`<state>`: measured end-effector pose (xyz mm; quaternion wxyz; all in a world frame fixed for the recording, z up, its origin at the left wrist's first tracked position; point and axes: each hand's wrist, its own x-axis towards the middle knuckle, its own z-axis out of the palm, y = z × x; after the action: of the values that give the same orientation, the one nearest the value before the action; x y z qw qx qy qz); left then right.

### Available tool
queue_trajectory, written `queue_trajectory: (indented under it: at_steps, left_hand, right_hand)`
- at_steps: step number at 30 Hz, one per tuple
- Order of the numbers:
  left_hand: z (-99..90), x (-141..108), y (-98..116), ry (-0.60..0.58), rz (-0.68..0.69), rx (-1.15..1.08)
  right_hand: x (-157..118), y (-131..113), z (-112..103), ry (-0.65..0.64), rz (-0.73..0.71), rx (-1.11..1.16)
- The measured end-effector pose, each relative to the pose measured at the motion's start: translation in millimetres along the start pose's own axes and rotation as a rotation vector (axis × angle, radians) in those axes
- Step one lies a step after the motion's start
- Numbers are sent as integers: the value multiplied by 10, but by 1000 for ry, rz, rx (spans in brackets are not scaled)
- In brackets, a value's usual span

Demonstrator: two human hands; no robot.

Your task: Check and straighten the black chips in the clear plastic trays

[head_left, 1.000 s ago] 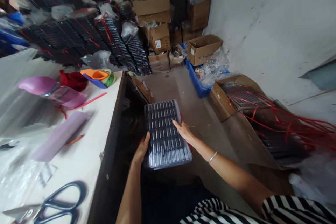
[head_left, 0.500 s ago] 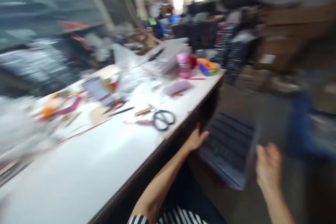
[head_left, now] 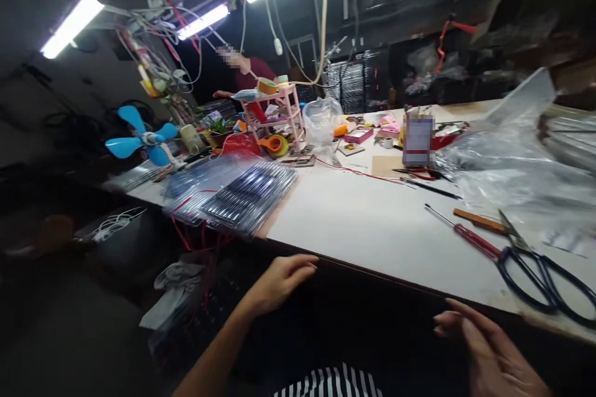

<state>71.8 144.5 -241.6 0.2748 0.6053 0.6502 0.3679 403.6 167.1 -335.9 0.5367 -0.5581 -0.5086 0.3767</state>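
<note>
My left hand (head_left: 282, 279) hovers just off the front edge of the white table (head_left: 363, 217), fingers a little apart and holding nothing. To the right, my right hand (head_left: 488, 341) is below the table edge, fingers loosely bent and apart, with nothing visible in it. Clear plastic trays with dark ribs (head_left: 254, 195) lie stacked at the table's left front, beyond my left hand. Scissors with dark handles (head_left: 535, 279), a red-handled screwdriver (head_left: 477, 240) and a wooden-handled tool (head_left: 479, 220) rest on the table's right, beyond my right hand.
A blue fan (head_left: 149, 136) stands at the left beside a pink rack (head_left: 279, 115). Clear plastic bags (head_left: 521, 161) cover the right side. A phone (head_left: 418, 139) stands upright further back. Behind the table is a person in a dark red top (head_left: 254, 74). Lit tubes hang overhead.
The view has swung left from the floor and table end to the table's front. Both hands are now near the front edge; the dark-ribbed tray between them is no longer there.
</note>
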Motion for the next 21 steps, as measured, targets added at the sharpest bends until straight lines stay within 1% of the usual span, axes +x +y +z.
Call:
queue_trajectory:
  at_steps: [2, 4, 6, 8, 9, 11, 13, 16, 18, 19, 21]
  left_hand:
    - [-370, -97, -140, 223, -41, 81]
    - [-687, -173, -283, 410, -79, 176]
    - [-931, -197, -408, 561, -90, 275]
    - [-1084, -139, -497, 655, -67, 362]
    - [-1126, -78, -528, 674, -47, 399]
    - [-1144, 95, -575, 665, -2, 459]
    - [-1098, 291, -622, 630, 30, 507]
    - [-983, 500, -737, 603, 48, 560]
    - [-929, 515, -851, 599, 53, 598]
    - [-922, 477, -917, 597, 56, 628]
    - [-963, 310, -1060, 589, 60, 711]
  right_hand:
    - [-2, -199, 243, -94, 7, 45]
    - [-2, -352, 386, -222, -3, 73]
    - [17, -418, 466, -345, -31, 82]
    - [42, -410, 532, -449, -63, 81]
    - [48, -394, 574, -501, -76, 77]
    - [45, -380, 685, -613, -101, 77]
    - [26, -424, 833, -734, -133, 66]
    - [4, -615, 1072, -873, -240, -4]
    - [4, -788, 1206, -935, -347, -85]
    - [7, -874, 1259, -960, -397, -134]
    - [16, -1018, 1336, -994, -474, -232]
